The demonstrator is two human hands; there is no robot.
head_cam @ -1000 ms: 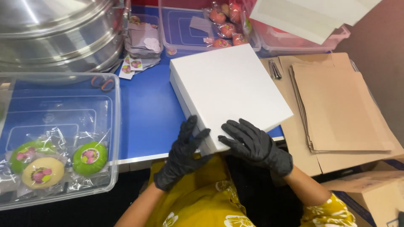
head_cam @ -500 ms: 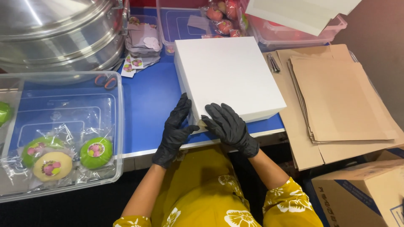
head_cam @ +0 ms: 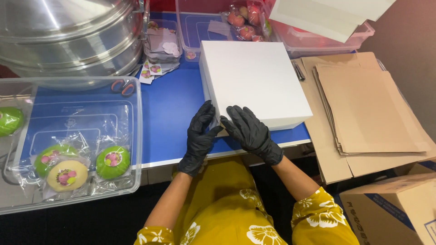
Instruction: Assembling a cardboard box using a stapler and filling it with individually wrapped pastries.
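head view, plain white square box [head_cam: 254,79], lid closed, both gloved hands open, touching its near corner

One head cam, looking steeply down and fwd from close above the blue table [head_cam: 168,104]. The person's own torso fills bottom centre; table edge crosses mid-frame. A steel pot [head_cam: 68,36] is cut off upper left, cardboard sheets [head_cam: 368,113] at right. Far side probably out of frame.

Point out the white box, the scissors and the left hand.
white box [head_cam: 254,79], head view, middle of the lid.
scissors [head_cam: 123,87], head view, orange handles.
left hand [head_cam: 200,134], head view, back of the glove.
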